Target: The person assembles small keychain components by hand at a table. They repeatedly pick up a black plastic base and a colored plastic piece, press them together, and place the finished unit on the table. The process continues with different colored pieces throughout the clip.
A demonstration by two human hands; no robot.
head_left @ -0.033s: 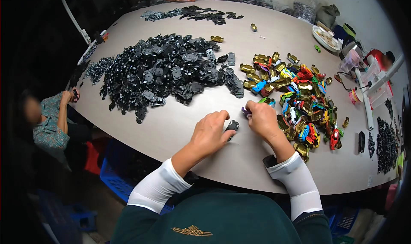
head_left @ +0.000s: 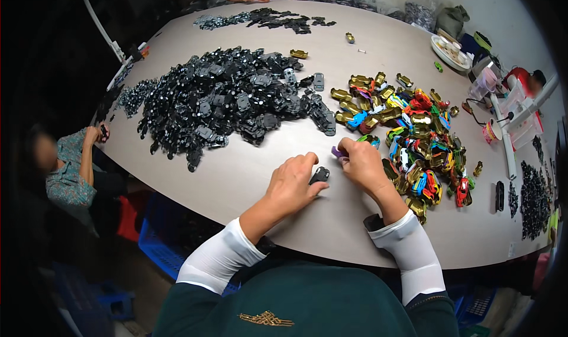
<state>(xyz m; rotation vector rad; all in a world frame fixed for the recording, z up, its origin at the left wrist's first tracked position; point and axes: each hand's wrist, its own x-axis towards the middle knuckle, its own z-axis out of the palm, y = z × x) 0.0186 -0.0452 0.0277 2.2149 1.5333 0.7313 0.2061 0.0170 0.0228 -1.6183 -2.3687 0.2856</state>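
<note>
The left hand [head_left: 291,184] fingers are clamped on a black toy-car chassis [head_left: 319,174]; the right hand [head_left: 362,162] fingers pinch a purple toy-car body [head_left: 338,154].

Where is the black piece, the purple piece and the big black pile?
black piece [head_left: 320,174], head view, its top
purple piece [head_left: 337,153], head view, its left end
black pile [head_left: 231,97], head view, its middle

Round grey table [head_left: 248,177]: left hand [head_left: 290,186] pinching a black toy-car chassis [head_left: 319,175], right hand [head_left: 364,162] holding a purple car shell [head_left: 338,154], between black chassis heap [head_left: 231,97] and multicoloured shell heap [head_left: 408,136].
</note>
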